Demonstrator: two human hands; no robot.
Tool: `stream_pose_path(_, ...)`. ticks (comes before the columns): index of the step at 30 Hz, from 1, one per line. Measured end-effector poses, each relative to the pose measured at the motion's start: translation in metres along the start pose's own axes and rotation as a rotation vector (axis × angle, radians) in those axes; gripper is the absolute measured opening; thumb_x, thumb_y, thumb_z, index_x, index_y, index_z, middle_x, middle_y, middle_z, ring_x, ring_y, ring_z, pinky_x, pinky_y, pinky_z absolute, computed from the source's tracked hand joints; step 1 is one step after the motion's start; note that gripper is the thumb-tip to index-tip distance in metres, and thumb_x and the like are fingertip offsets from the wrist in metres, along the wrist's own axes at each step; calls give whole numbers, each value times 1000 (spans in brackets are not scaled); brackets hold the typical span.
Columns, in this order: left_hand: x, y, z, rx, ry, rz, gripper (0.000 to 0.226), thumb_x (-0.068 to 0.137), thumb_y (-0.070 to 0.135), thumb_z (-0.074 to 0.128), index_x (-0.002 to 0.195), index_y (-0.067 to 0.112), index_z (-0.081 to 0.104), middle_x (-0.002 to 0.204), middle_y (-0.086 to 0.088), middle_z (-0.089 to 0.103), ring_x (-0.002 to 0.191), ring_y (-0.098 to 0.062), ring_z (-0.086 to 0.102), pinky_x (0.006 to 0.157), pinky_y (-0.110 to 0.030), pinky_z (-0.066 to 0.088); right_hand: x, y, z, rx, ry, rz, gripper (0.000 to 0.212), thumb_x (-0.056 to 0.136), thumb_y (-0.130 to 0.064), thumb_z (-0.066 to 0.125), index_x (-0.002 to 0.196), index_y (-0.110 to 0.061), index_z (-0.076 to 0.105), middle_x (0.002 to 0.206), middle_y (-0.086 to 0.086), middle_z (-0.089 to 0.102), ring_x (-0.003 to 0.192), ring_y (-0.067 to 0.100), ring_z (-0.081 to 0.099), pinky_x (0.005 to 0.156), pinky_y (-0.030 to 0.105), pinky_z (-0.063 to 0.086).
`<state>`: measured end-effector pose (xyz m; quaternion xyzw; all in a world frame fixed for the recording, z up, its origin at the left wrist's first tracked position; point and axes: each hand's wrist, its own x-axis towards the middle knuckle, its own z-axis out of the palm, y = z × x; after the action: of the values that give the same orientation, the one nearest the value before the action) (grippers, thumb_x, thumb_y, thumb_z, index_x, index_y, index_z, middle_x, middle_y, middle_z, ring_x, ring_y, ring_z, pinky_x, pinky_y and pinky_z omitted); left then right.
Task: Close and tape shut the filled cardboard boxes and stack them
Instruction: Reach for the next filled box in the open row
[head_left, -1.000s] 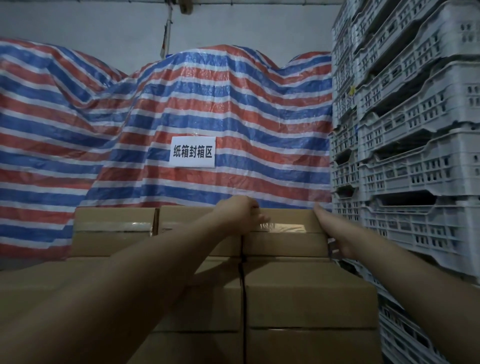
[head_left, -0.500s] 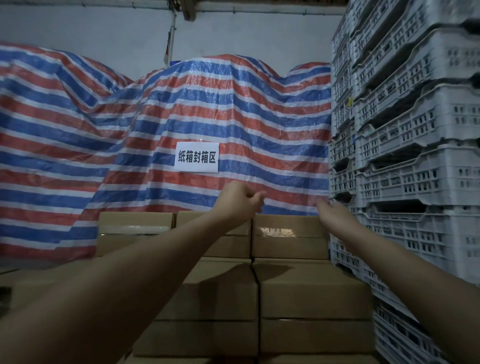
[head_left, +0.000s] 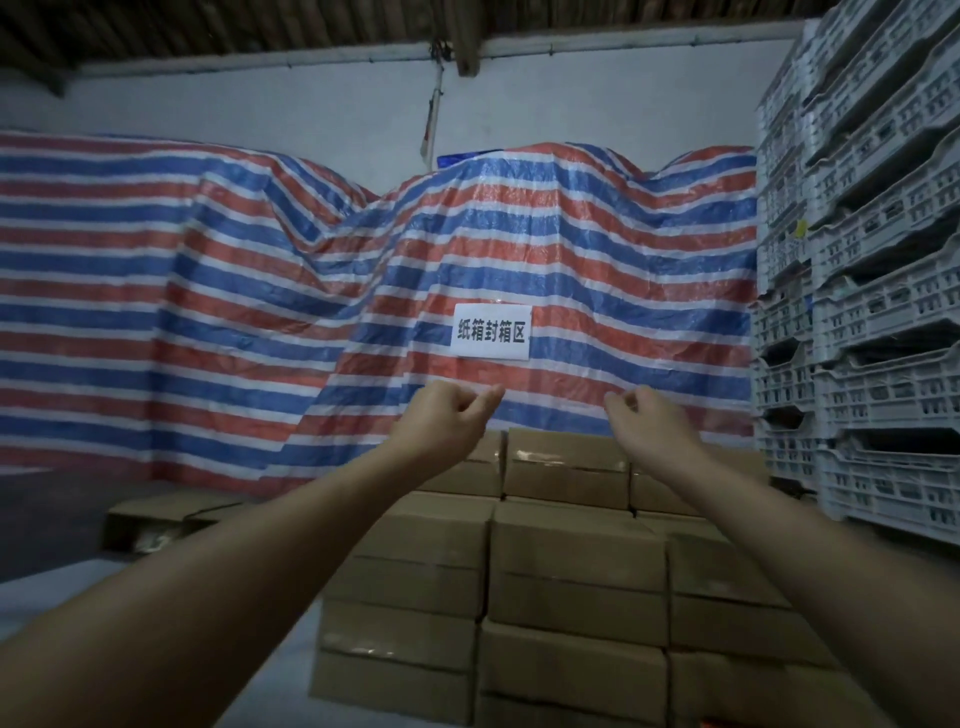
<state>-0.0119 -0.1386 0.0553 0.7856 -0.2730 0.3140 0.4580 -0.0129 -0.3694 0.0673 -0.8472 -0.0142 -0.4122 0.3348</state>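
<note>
Striped woven tarp (head_left: 571, 249), boxy cardboard stack (head_left: 576, 566)

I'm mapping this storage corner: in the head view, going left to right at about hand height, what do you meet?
Striped tarp → left hand → white paper sign, just above the gap between the hands → right hand → stacked grey plastic crates. The cardboard boxes sit below the hands, spanning the middle.
</note>
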Motion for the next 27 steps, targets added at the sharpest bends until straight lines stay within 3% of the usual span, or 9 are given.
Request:
stream_pose_path(4, -36, -35, -57, -13, 73, -101, 61, 97, 56, 44, 63, 7, 58, 44, 4, 47, 39, -6, 45, 42, -18, 39, -22, -50, 35, 23, -84, -117, 27, 104, -44, 42, 97, -21, 55, 90, -1, 59, 83, 18, 57, 66, 32, 43)
stream_pose_path(9, -63, -76, -110, 93, 187, -134, 47, 104, 43, 39, 66, 19, 53, 45, 11, 54, 44, 1, 53, 41, -10, 36, -37, -104, 80, 48, -150, -234, 29, 102, -44, 42, 93, -20, 56, 93, 0, 61, 87, 22, 58, 78, 41, 48)
stream_pose_path(11, -70, -90, -124, 157, 186, -167, 36, 105, 35, 38, 77, 19, 55, 65, 7, 60, 62, -5, 58, 51, -18, 41, -43, -118, 98, 63, -166, -264, 27, 102, -43, 43, 89, -22, 55, 92, -2, 60, 87, 21, 58, 79, 41, 48)
stream_pose_path(13, -77, -105, -133, 197, 173, -208, 32, 105, 32, 39, 83, 16, 55, 75, 0, 57, 67, -12, 54, 55, -23, 39, -49, -128, 114, 78, -182, -287, 26, 102, -42, 44, 87, -24, 54, 92, -3, 60, 86, 20, 57, 75, 39, 46)
stream_pose_path(18, -98, -145, -142, 134, 132, -257, 56, 102, 39, 47, 72, -7, 61, 58, -9, 54, 53, -18, 50, 56, -28, 41, -70, -139, 161, 108, -278, -326, 27, 101, -41, 44, 93, -20, 58, 98, -1, 62, 93, 21, 59, 84, 44, 50)
stream_pose_path(20, -103, -164, -139, 146, 120, -306, 59, 98, 47, 47, 62, 4, 61, 48, -1, 53, 45, -9, 50, 50, -22, 43, -78, -141, 184, 68, -308, -362, 25, 101, -43, 44, 94, -23, 57, 100, -4, 59, 95, 20, 57, 82, 40, 48)
stream_pose_path(22, -104, -187, -135, 227, 147, -345, 61, 99, 51, 44, 52, 13, 58, 43, 2, 54, 40, -3, 50, 50, -27, 44, -83, -143, 207, 1, -317, -415, 18, 101, -42, 45, 91, -29, 52, 94, -12, 52, 91, 15, 52, 76, 33, 39)
stream_pose_path(24, -104, -213, -134, 320, 175, -360, 62, 100, 49, 44, 48, 17, 56, 43, 7, 56, 43, -1, 53, 50, -26, 39, -84, -148, 229, -40, -326, -459, 20, 101, -38, 45, 82, -31, 45, 87, -15, 46, 88, 16, 50, 75, 33, 36)
stream_pose_path(27, -97, -253, -134, 453, 214, -350, 40, 102, 38, 45, 67, 24, 58, 62, 8, 60, 64, -4, 59, 56, -27, 40, -80, -159, 259, -122, -355, -479, 19, 100, -34, 41, 83, -27, 44, 90, -6, 49, 89, 21, 46, 82, 37, 37)
